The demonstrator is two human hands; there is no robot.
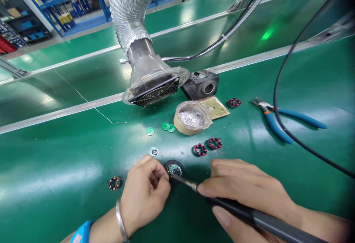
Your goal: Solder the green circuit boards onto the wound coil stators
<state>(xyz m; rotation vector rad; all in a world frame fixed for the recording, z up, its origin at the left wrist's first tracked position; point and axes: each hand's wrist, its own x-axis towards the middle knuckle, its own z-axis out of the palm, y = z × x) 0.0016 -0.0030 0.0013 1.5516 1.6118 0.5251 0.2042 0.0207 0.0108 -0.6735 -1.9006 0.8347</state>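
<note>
My right hand [246, 187] is closed around a soldering iron [269, 223], its tip pointing left. That tip meets the edge of a small round circuit board [175, 169], which sits in a black round holder [181, 166]. From the other side, my left hand [146, 189] pinches thumb and fingers at the board's left edge. Coppery bits show near those fingertips, but what they grip is hidden. A copper-wound motor stator [114, 183] lies left of my left hand. Another small round board [154, 151] rests just beyond my fingers.
Beyond are green discs [150, 131], a solder-filled pot [191, 119] and two red-wound stators [200, 149]. A fume extractor hood [155, 84] hangs low over the bench. Blue-handled cutters [277, 124] lie right, crossed by a black cable [277, 98]. A thin wire [88, 101] lies left.
</note>
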